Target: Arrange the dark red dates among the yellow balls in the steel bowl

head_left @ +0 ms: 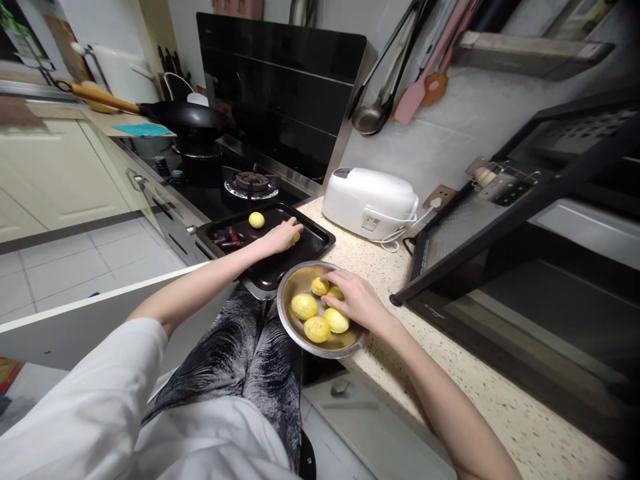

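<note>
A black baking tray (315, 241) lies by the stove, with one round yellow item (257, 220) resting on it. My left hand (283, 236) is over the tray, its fingers closed on another yellow item (297, 237) that is partly covered. Nearer to me is a metal bowl (286, 318) holding several yellow items. Inside it, my right hand (353, 297) has its thumb and fingers around a small yellow item (320, 286) near the bowl's far side.
Behind the tray is a stove burner (251, 181), with a black wok (190, 117) farther left. A white appliance (370, 200) stands on the speckled counter (480, 393). A large black oven (540, 280) is at the right. Utensils hang on the wall.
</note>
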The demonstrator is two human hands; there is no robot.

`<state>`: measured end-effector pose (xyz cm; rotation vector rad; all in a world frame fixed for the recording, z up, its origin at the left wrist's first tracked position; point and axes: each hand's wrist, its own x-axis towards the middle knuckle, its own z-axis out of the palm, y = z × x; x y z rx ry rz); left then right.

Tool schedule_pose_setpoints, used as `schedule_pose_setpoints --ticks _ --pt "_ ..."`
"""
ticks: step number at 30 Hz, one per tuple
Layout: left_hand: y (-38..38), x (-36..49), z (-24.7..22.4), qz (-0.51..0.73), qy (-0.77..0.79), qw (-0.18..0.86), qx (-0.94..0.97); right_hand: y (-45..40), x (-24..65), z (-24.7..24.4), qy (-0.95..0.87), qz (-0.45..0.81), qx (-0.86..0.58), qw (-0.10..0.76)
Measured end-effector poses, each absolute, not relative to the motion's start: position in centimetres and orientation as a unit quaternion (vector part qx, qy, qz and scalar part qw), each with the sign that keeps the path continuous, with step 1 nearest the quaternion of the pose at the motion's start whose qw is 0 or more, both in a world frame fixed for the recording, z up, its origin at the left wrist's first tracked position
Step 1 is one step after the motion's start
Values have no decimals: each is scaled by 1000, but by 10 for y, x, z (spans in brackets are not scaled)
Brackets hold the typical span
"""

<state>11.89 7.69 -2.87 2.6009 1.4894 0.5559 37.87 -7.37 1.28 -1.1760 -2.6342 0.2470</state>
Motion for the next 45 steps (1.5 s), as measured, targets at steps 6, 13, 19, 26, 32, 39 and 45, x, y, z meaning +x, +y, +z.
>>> schedule_pose_setpoints --ticks 6,13,19,26,32,39,45 --pt "62 117 -17 251 467 60 846 -72 375 5 -890 57 -435 128" --pt "-19 133 11 371 350 132 850 -72 374 2 -880 61 -448 143" --pt "-70 142 13 280 342 159 883 -72 375 2 -879 66 -449 147" --pt "-79 139 7 227 407 113 878 -74 374 3 -876 47 -460 142" --pt "-83 139 7 201 431 75 876 -73 375 2 -877 50 -455 144" --pt "-87 137 4 195 439 39 876 -70 377 -2 -880 43 -448 149" --pt "-89 133 6 191 409 47 891 -70 377 -3 -880 46 -447 156"
